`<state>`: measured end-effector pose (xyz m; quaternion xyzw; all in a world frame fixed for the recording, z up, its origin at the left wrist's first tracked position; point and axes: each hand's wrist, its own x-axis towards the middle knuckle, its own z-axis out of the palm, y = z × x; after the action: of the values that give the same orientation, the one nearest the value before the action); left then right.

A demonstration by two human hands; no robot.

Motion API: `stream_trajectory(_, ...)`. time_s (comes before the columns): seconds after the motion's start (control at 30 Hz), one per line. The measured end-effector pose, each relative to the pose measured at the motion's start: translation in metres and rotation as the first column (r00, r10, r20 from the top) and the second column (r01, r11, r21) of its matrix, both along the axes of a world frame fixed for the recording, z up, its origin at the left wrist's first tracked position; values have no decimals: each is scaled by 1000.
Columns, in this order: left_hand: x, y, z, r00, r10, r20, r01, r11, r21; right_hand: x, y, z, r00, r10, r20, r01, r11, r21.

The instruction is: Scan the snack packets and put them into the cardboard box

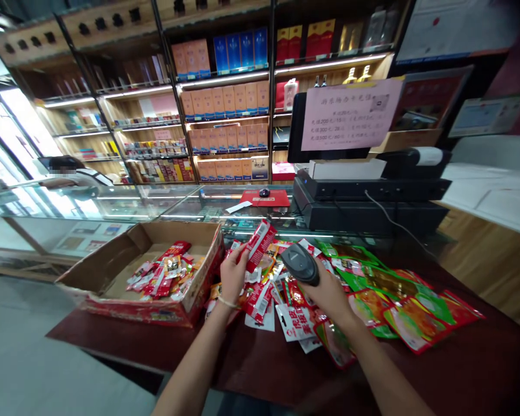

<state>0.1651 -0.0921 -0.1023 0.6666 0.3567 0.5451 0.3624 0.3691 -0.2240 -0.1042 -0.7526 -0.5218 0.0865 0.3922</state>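
Note:
My left hand point(234, 274) is closed on a red snack packet point(261, 245), which it holds up with a white printed label showing. To its right, my right hand point(329, 292) grips a dark barcode scanner point(300, 263), its head tilted toward the packet. Under and around both hands lies a heap of red and white snack packets point(257, 301). Larger green and red food pouches point(416, 323) overlap at the right of the heap. At the left stands an open cardboard box point(201, 277) with several small packets point(164, 274) in it.
The brown counter point(260, 372) carries all this. Behind the heap are a glass display case point(182, 208), a red mat point(266, 198) with a mouse, and a monitor point(297, 130) on a black cash drawer point(329, 208). Another person point(75, 173) leans at the far left.

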Motion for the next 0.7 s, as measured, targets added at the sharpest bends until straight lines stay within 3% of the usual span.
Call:
stream_trajectory(0.13, -44, -7, 58, 983, 136, -126, -109, 974, 201, -7, 1, 1, 1000, 28, -2, -28, 999, 38)
stream_trajectory(0.23, -93, 4, 80, 934, 289, -211, -224, 932, 284, -15, 2, 3, 998, 66, -7, -65, 995, 71)
stream_trajectory(0.37, -157, 30, 74, 747, 561, -357, -402, 809, 430, -24, 7, 2, 996, 86, 2, -86, 992, 97)
stream_trajectory(0.47, -188, 45, 58, 639, 531, -556, -388, 847, 364, -28, 11, -1, 995, 102, 20, -104, 990, 99)
stream_trajectory(0.57, -198, 50, 49, 621, 475, -623, -372, 879, 299, -30, 13, -2, 995, 92, 39, -94, 993, 73)
stream_trajectory(0.7, -184, 41, 52, 653, 485, -582, -316, 872, 374, -29, 10, 1, 996, 69, 61, -73, 996, 51)
